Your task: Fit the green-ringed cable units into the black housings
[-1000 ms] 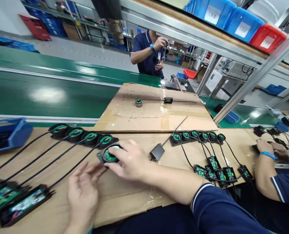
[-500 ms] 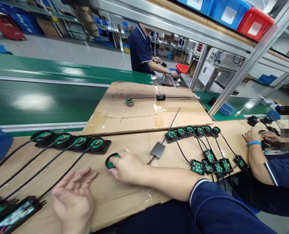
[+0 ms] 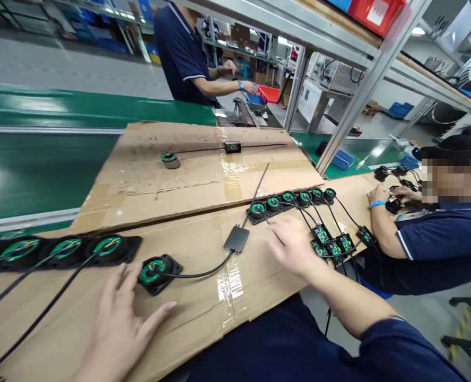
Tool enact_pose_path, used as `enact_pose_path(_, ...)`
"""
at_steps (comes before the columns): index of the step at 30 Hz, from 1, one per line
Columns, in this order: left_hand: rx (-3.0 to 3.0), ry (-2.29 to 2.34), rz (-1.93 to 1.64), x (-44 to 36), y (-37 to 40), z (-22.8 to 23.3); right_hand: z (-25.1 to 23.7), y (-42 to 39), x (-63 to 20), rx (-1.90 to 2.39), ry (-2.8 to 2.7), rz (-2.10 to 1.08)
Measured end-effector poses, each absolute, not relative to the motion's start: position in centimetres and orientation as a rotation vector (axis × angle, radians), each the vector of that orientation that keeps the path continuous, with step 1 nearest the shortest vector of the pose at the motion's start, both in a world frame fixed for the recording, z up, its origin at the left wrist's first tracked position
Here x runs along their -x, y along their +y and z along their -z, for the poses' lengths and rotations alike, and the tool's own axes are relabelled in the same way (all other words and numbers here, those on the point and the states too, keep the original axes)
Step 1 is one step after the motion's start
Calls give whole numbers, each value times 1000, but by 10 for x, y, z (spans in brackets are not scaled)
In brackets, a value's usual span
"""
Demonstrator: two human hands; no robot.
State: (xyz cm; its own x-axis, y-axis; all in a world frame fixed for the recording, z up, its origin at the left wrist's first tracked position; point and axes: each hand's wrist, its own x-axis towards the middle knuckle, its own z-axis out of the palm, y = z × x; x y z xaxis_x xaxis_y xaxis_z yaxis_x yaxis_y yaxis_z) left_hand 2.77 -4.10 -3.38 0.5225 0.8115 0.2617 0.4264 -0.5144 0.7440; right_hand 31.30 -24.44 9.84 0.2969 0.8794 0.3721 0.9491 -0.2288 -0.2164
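A black round housing with a green circuit board lies on the cardboard-covered bench, its cable running to a flat dark grey box. My left hand is open, its fingers spread and the fingertips close beside that housing. Further right, my right hand hovers in front of a row of similar housings. It is smeared by motion, and whether its fingers hold the nearby cable cannot be made out. Cables lead from this row to small open black boxes with green boards.
Another row of housings stands at the left. On the raised cardboard sheet lies one housing cabled to a small box. A co-worker sits at the right; another person stands behind. A metal post rises beyond.
My right hand has let go of the single housing and moved right toward the other row. My left hand has turned palm down beside that housing. The view has swung right.
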Motion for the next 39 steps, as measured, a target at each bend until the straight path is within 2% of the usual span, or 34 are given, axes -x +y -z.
enact_pose_path(2, -2186, 903, -796, -32, -42, 21, -103, -300, -354, 2521, -1232, 372)
enact_pose_path(4, -2251, 812, -929, -43, -48, 7, -98, -342, -381, 2751, -1045, 317)
enact_pose_path(8, -2429, 341, -1155, -93, -100, -23, -76, -371, -392, 2823, -1055, 186)
enact_pose_path(11, -2508, -117, -903, -157, -160, -41, -71, -369, -387, 2751, -1057, 292)
enact_pose_path(13, -2530, -237, -717, -201, -189, -46, -74, -368, -384, 2693, -1106, 336)
enact_pose_path(17, -2538, -235, -423, -251, -201, -38, -85, -369, -378, 2554, -1305, 104)
enact_pose_path(23, -2558, -311, -270, -217, -173, -27, -88, -361, -366, 2470, -1381, -176)
enact_pose_path(30, -2591, -237, -366, -194, -150, -33, -82, -348, -328, 2687, -1367, -101)
enact_pose_path(35, -2655, 135, -701, -235, -109, -38, -69, -348, -307, 2632, -1394, -79)
enact_pose_path(39, -2741, 430, -581, -272, -73, -35, -60, -346, -315, 2707, -1348, -70)
